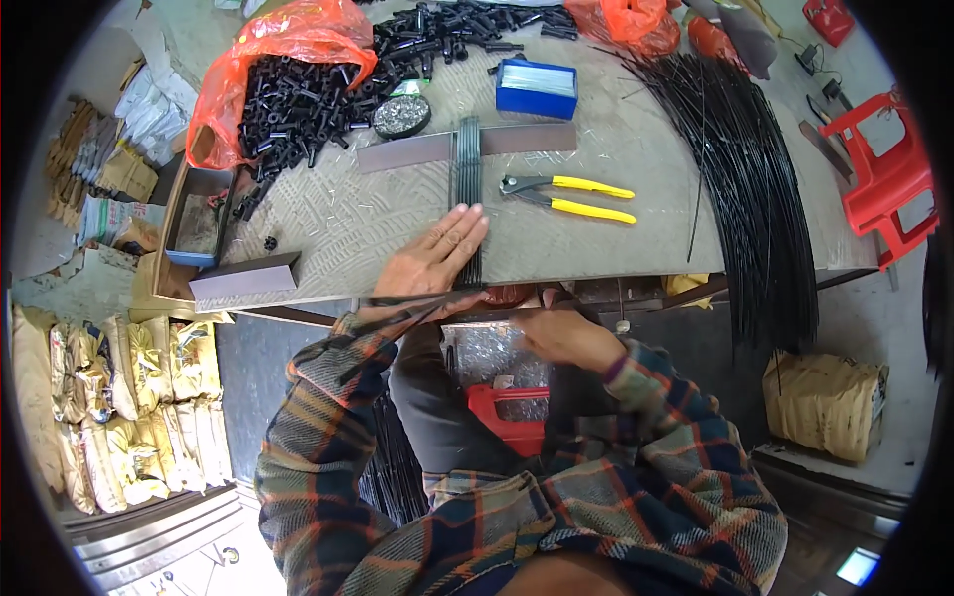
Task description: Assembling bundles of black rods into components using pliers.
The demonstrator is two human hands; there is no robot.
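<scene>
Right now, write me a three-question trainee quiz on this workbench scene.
1. True or false: the left hand lies flat on the row of thin black rods.
2. What lies right of those rods? A. yellow-handled metal pliers B. a hammer C. scissors
3. Fill in: the small box behind the rods is ____ in colour.

Key: 1 true; 2 A; 3 blue.

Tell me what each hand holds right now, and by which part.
Left hand lies flat on the near end of the black rod bundle, pinning it. Right hand at the table edge: hold cannot be told.
</scene>
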